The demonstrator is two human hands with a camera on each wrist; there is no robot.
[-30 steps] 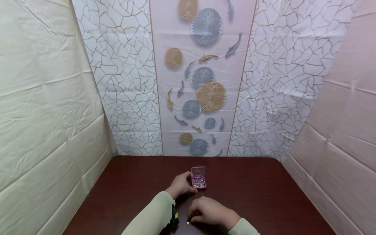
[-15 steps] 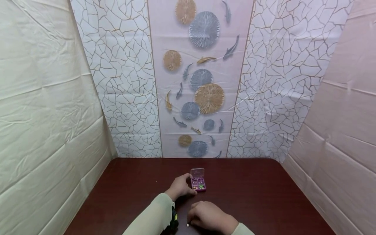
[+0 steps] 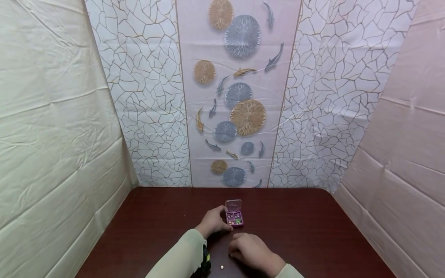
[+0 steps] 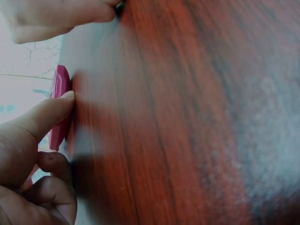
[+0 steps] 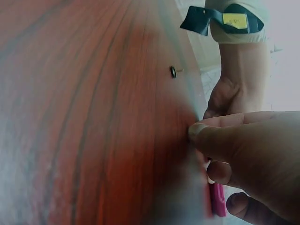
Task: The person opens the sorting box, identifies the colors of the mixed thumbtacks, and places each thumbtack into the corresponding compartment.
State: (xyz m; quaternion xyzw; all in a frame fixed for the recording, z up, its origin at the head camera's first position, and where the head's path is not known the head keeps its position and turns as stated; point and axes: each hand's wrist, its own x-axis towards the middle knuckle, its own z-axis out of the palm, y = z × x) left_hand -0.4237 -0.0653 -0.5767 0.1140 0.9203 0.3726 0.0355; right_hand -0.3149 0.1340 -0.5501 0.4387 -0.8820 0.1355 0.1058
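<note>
My left hand [image 3: 213, 222] grips the left side of a small purple compartment box [image 3: 238, 225], its thumb at the near edge. The box's clear lid [image 3: 233, 204] stands raised, and several small pieces, some green, lie inside. My right hand [image 3: 252, 249] is just in front of the box, thumb and forefinger pinched together. In the left wrist view a tiny dark green piece [image 4: 120, 7] shows at those fingertips, mostly hidden. On the table lies a small stud [image 5: 173, 72], a dark disc with a thin post, left of my right hand.
The dark red wooden table [image 3: 295, 227] runs back to a patterned cloth wall [image 3: 236, 135]. Pale cloth hangs along both sides. A dark band with a yellow label [image 5: 235, 20] sits on my left sleeve.
My right hand has lifted away from the stud on the table and moved forward and right, closer to the box. My left hand stays on the box.
</note>
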